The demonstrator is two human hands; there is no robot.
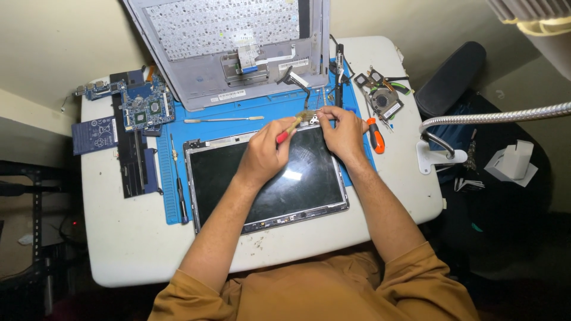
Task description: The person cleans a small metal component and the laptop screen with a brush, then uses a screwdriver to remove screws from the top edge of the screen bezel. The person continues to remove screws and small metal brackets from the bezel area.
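I see the laptop already apart, motherboard point(141, 110) at upper left, while my left hand point(266, 156) grips a screwdriver point(289, 128) and my right hand point(342, 132) pinches the hinge point(310, 118) still on the screen panel point(264, 178) at center.

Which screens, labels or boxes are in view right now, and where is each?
Laptop screen panel: dark glossy rectangle on the blue mat, under both hands.
White sticker labels: small strips on the grey keyboard case, top centre.
White box: small, far right.
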